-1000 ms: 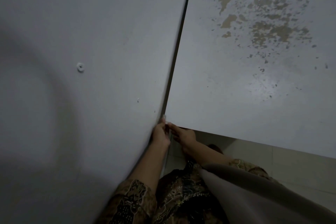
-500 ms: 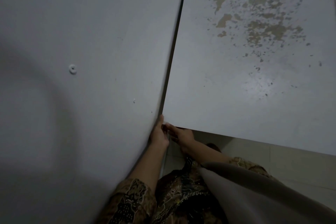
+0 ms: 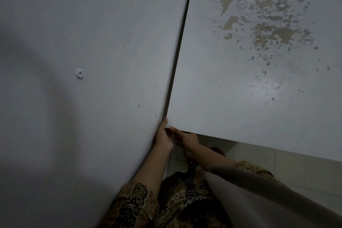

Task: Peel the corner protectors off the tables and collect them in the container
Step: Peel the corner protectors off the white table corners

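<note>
Two grey tables stand edge to edge with a dark gap between them: the left table and the right table, whose top has worn brown patches. Both my hands work at the near corner where the tables meet. My left hand lies against the left table's edge with its thumb up at the corner. My right hand reaches from the right, fingers pointing at the same corner. A small pale corner protector shows between the fingertips. Whether either hand pinches it is unclear.
A small white ring-shaped bit lies on the left table. Pale floor tiles show below the right table's edge. A grey cloth and my patterned sleeves fill the bottom. No container is in view.
The view has shifted slightly. Both hands stay at the corner, with only small finger movements.
</note>
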`<state>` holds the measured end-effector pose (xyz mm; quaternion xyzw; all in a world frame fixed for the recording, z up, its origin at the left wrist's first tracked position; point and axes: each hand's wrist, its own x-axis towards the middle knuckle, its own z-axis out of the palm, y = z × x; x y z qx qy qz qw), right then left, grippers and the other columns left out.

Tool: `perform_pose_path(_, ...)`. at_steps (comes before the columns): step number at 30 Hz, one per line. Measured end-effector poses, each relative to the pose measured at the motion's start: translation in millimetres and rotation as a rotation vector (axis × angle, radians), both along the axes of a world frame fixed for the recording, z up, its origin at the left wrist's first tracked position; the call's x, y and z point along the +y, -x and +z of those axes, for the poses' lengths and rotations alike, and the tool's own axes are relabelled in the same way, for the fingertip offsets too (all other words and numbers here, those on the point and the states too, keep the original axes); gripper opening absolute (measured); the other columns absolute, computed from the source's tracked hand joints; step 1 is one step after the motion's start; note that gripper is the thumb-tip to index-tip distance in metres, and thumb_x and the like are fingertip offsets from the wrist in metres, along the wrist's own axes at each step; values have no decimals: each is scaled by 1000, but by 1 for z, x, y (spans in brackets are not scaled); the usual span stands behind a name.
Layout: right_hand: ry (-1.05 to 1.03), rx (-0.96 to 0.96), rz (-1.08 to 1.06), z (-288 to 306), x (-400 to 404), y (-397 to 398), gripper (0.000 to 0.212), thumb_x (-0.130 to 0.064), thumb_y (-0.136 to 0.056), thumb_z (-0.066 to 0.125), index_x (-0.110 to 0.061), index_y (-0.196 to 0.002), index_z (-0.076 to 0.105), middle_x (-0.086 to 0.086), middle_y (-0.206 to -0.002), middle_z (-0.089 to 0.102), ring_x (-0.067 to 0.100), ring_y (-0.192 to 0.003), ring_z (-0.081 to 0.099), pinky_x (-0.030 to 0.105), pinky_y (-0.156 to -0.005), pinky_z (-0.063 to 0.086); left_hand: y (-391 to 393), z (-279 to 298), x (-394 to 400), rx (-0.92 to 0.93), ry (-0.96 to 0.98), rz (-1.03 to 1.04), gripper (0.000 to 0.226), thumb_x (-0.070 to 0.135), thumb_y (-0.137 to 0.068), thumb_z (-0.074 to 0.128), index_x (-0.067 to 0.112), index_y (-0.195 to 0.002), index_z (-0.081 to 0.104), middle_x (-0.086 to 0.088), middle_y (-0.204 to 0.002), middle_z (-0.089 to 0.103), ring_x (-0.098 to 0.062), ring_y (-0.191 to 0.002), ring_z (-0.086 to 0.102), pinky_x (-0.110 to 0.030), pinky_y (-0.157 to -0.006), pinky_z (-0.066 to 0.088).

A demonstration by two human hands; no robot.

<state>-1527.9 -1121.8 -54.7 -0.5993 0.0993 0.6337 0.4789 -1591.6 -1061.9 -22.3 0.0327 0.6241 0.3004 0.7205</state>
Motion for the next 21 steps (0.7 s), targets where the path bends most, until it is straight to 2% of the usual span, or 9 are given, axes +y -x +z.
perform_pose_path(4,2,10,-11,0,2,1,45,-26,-73,83,-10,-113,68,4,-101,74,14,-90,69,25,-69,54,-1,1,0,-39,-37,-8,19,23,-95,55,7,-88,64,-4,-65,73,-12,-57,71,-19,-47,53)
perform_pose_path(9,11,10,-2,-2,0,1,57,-31,-67,87,-3,-112,69,6,-98,75,18,-93,70,31,-79,57,0,-1,2,-65,-28,-59,25,27,-97,52,8,-86,63,-6,-67,74,-14,-59,72,-21,-46,54)
perform_pose_path(13,46,-31,-22,0,2,2,57,-29,-67,88,0,-112,67,9,-101,73,16,-90,69,26,-72,56,1,-4,6,-31,-8,-68,24,26,-95,55,6,-85,63,-6,-64,73,-15,-56,71,-21,-45,54)
perform_pose_path(19,70,-69,-39,5,5,4,55,-27,-69,86,3,-111,67,14,-105,72,19,-92,69,27,-73,56,0,-6,10,-10,12,-74,24,25,-94,58,4,-83,63,-7,-62,72,-16,-53,70,-22,-44,54)
perform_pose_path(21,76,-87,-41,6,5,4,54,-27,-70,86,3,-110,67,13,-102,72,17,-87,69,24,-68,55,-1,-8,11,-20,9,-74,24,25,-94,57,4,-85,63,-8,-64,73,-17,-56,71,-23,-46,54)
